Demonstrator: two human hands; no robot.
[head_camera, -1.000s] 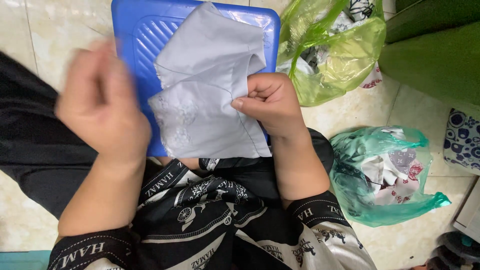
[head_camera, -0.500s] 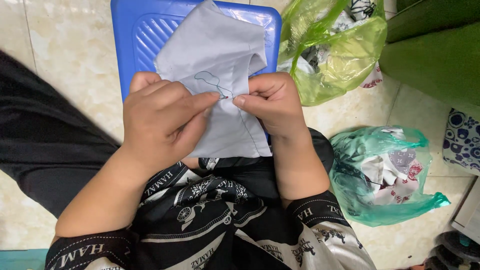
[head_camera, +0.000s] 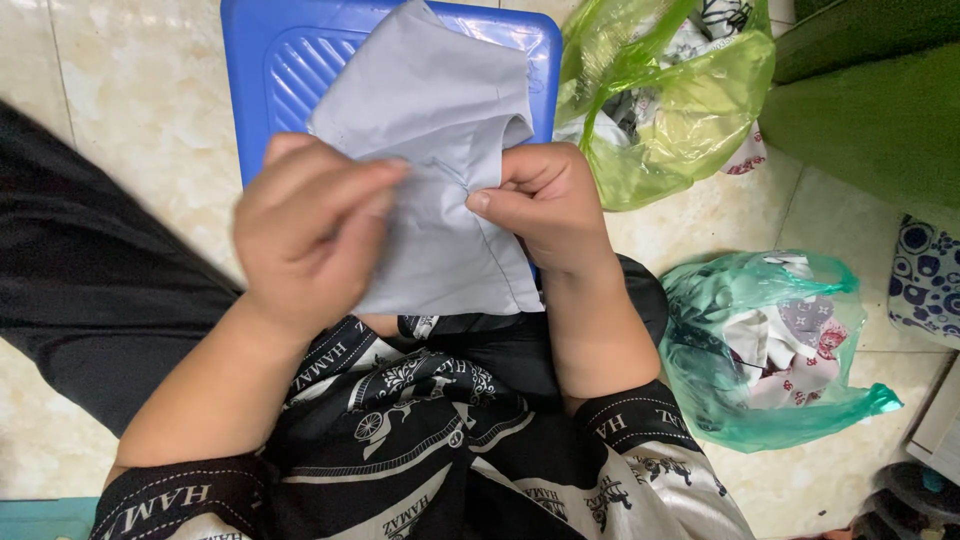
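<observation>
Left hand (head_camera: 310, 235): motion blur is softening your fingers, hiding what they are pinching.
Grey cloth (head_camera: 440, 150): your hands are covering its lower left part.
Blue stool (head_camera: 300, 60): the top edge is cutting it off.

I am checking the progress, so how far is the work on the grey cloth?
Done: nothing finished shows. In hand: the left hand and right hand pinch the grey fabric piece over the blue plastic stool. Left: the green bag and yellow-green bag hold more cloth.

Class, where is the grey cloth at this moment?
In the head view, the grey cloth sits centre-top, pinched between the left hand and right hand, over the blue plastic stool.
</observation>
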